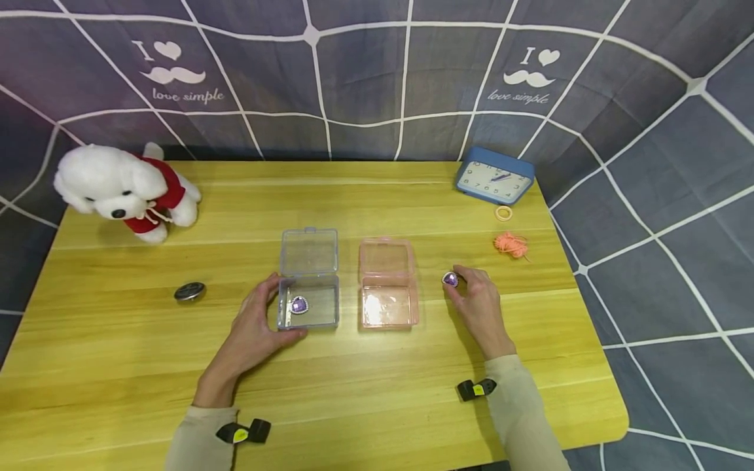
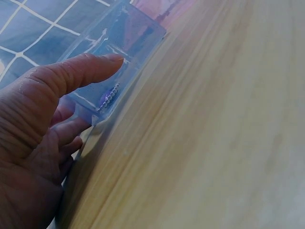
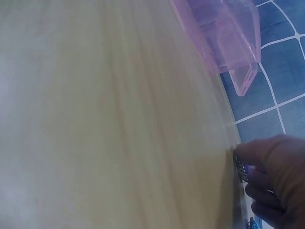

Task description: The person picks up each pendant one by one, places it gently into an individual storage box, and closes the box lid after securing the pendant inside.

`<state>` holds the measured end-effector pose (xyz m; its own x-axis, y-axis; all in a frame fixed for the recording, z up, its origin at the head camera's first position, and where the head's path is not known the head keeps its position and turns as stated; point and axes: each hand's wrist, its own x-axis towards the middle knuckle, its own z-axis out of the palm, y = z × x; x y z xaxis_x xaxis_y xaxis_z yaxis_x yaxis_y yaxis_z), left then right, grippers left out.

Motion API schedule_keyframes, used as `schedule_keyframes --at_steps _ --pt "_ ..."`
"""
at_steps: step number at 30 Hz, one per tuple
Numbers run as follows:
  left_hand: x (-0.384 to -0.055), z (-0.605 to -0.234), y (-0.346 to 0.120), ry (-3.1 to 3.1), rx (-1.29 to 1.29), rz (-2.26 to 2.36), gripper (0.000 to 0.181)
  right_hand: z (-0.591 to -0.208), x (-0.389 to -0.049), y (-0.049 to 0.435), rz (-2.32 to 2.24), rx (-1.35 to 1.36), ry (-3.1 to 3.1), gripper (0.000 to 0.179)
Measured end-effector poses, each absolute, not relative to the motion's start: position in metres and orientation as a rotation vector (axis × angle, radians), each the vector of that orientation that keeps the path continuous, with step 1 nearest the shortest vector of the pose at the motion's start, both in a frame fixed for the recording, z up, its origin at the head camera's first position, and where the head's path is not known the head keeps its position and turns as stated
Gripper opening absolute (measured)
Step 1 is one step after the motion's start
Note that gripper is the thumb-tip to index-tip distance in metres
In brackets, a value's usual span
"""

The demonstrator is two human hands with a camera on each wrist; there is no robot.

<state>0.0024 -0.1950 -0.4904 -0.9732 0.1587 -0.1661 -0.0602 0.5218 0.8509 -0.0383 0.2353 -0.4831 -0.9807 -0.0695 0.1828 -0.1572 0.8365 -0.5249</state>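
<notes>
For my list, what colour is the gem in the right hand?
The gem is purple; it shows best in the head view.

2 lanes showing

the clear box (image 1: 323, 311) and pink box (image 1: 389, 314) are leaving a narrow gap; the left hand (image 1: 253, 333) is blocking the clear box's left. wider room is lying between the pink box and right hand (image 1: 480, 311).

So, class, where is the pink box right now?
In the head view, the pink box stands open on the table, just right of the bluish clear box and left of the right hand.
</notes>
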Motion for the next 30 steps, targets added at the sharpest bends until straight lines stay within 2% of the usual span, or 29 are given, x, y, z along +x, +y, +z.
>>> schedule_keyframes --at_steps 30 --pt "0.003 -0.485 -0.194 2.537 0.067 1.416 0.106 -0.464 -0.042 0.226 0.780 0.261 -2.767 0.040"
